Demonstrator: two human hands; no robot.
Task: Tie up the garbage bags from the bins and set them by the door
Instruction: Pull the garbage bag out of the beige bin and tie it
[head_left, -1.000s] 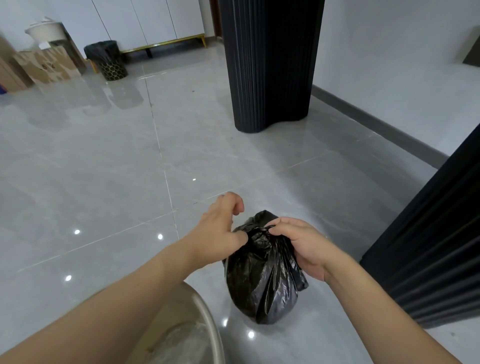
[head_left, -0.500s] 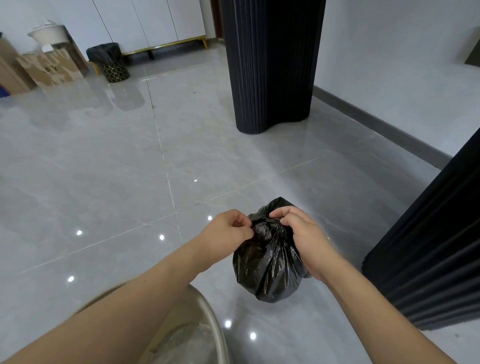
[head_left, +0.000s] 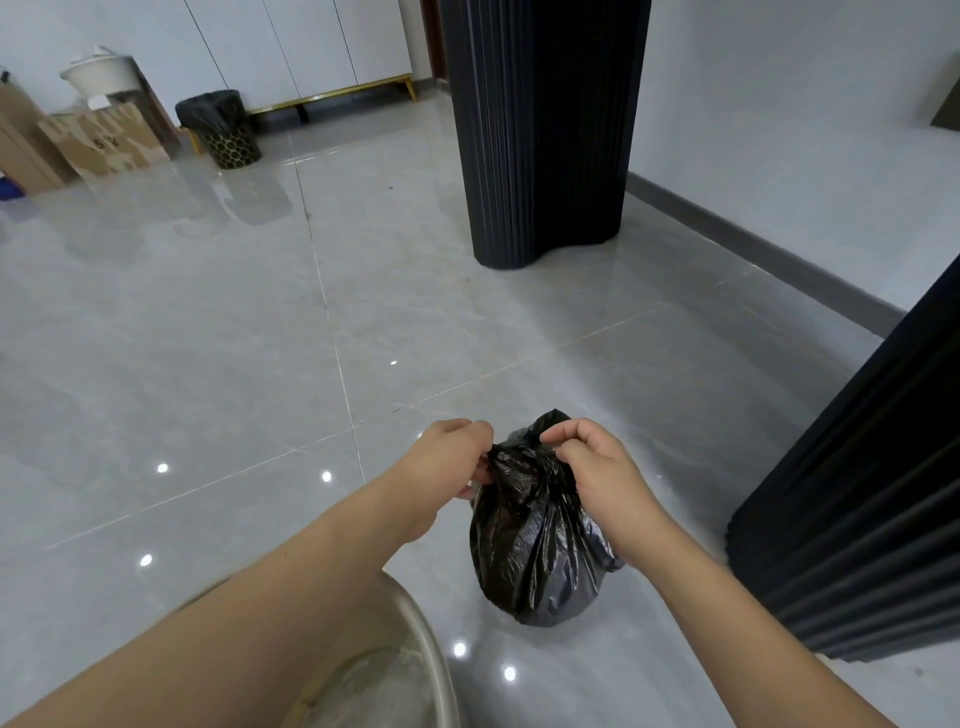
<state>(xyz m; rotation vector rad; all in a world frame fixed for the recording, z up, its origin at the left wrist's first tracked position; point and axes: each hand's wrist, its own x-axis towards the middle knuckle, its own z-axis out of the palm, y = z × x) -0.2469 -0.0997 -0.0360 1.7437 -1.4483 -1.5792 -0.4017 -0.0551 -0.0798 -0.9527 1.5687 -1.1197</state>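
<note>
Over at the far left, cardboard boxes (head_left: 98, 140) lean by the wall, and just right of them stands a mesh bin (head_left: 221, 127) still lined with a black bag, which looks like work left to do. Near my feet, at the bottom edge, the rim of a pale round bin (head_left: 415, 639) shows under the person's left forearm.

The left hand (head_left: 447, 462) has its grip closed, fingers curled and pinching one gathered ear of plastic at the bag's neck. The black garbage bag (head_left: 535, 561) is beside that bin, bunched at the top and full below; whether it rests on the glossy tiled floor (head_left: 208, 364) or hangs just above it I cannot tell. The right hand (head_left: 597, 473) pinches the other ear, fingers bent tight around the film.

This looks like the knot being drawn. To do it well, I would pull the two ears evenly outward and low, close to the neck, so the knot seats snug without tearing the thin plastic. A fluted black column (head_left: 540, 130) stands beyond; no door is clearly in view.
</note>
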